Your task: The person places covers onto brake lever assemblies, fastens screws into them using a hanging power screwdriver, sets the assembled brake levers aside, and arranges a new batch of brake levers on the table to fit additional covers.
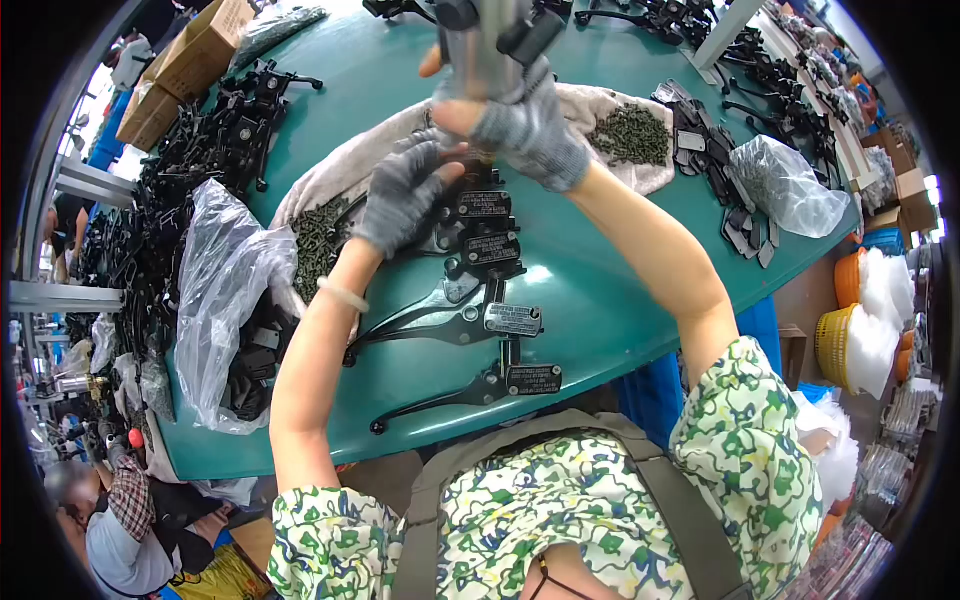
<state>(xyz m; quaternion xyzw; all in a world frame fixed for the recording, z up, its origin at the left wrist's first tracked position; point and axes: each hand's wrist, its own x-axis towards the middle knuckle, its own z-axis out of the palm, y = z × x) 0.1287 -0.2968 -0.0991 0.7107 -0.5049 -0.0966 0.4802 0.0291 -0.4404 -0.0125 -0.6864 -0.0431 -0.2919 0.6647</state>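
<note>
My right hand, in a grey fingerless glove, is wrapped around an upright power screwdriver at the top of the view. My left hand, gloved alike, is closed beside the screwdriver's lower end, thumb and fingertips together. What it pinches is hidden. Below the hands runs a row of black brake lever assemblies with rectangular reservoir caps. The nearest brake lever assembly lies by the table edge, and another with a silvery cap lies just above it. The farthest of the row are partly covered by my hands.
Small dark screws lie in piles on the cloth, one pile at right and another pile at left. Plastic bags and heaped black lever parts line the green table. Another person sits at lower left.
</note>
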